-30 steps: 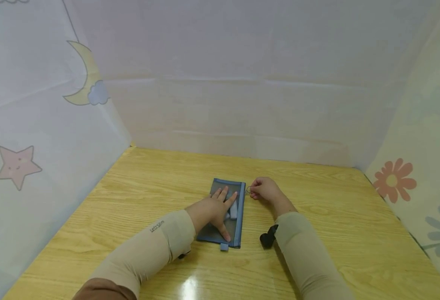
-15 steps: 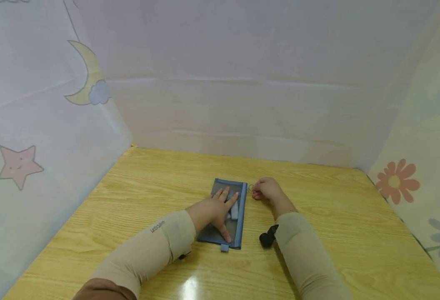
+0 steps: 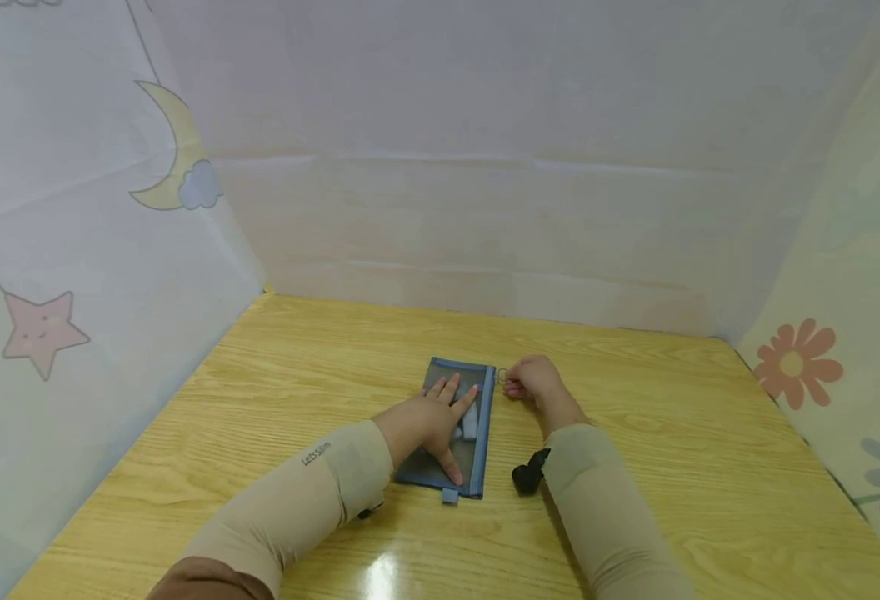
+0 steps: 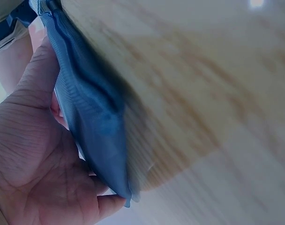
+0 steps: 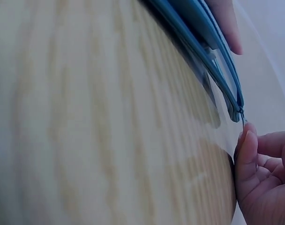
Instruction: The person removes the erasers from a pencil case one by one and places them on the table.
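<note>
A blue-trimmed mesh zipper pouch [image 3: 423,472] lies flat on the table, its zipper edge [image 3: 482,433] facing right. Pale, block-like contents [image 3: 470,423] show through the mesh. My left hand [image 3: 431,418] rests on top with fingers spread, covering much of it. In the left wrist view the pouch [image 4: 102,145] is beneath that palm. At the pouch's far right corner, my right hand [image 3: 536,381] pinches the thin ring [image 3: 502,376] on the zipper pull. The right wrist view shows the pouch's two blue edges [image 5: 182,28] parted, meeting near the thumb and fingertip [image 5: 248,133].
A small blue tab [image 3: 450,497] sticks out from the pouch's near edge. Wood-grain tabletop [image 3: 320,358] surrounds it. Printed cloth walls [image 3: 447,217] stand behind and on both sides. A black wrist device [image 3: 530,473] juts from the right sleeve.
My right forearm has shifted slightly left, and the right hand still pinches the ring. My left hand and the pouch stay together in place; the head view has turned slightly.
</note>
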The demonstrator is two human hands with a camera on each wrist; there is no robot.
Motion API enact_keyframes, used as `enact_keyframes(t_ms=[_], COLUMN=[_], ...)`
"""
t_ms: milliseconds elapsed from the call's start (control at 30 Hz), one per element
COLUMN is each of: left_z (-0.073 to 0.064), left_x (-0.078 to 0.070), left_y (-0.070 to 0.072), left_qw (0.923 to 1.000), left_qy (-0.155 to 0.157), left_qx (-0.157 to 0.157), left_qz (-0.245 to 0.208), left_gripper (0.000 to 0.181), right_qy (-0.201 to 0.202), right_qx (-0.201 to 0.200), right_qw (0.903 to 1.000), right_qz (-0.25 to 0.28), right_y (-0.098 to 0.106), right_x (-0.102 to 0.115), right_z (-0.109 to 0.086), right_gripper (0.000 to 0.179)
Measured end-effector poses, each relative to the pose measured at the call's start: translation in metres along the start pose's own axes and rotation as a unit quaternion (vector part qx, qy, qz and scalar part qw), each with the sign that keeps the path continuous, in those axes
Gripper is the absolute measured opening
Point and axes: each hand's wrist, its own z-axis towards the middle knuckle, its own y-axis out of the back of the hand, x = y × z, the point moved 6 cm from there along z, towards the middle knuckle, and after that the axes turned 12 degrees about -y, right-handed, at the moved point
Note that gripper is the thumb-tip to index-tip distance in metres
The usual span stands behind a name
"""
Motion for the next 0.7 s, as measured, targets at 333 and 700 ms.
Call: enact_keyframes(t_ms=[333,700], left_z=[0.001,-0.001], left_x=[0.000,-0.003], left_y=[0.000,0.001], left_qw=[1.0000,1.0000], left_qy=[0.002,-0.001], left_qx=[-0.004,-0.008], left_qz=[0.004,0.003], left_gripper=[0.143,0.140], right_qy=[0.003,0.001], right_qx=[-0.035,-0.069], right_qw=[0.9993,0.9976], right_qz=[0.015,0.007], right_y=[-0.002,0.001], right_x=[0.003,0.005], right_z=[0.006,0.014], right_gripper=[0.025,0.022])
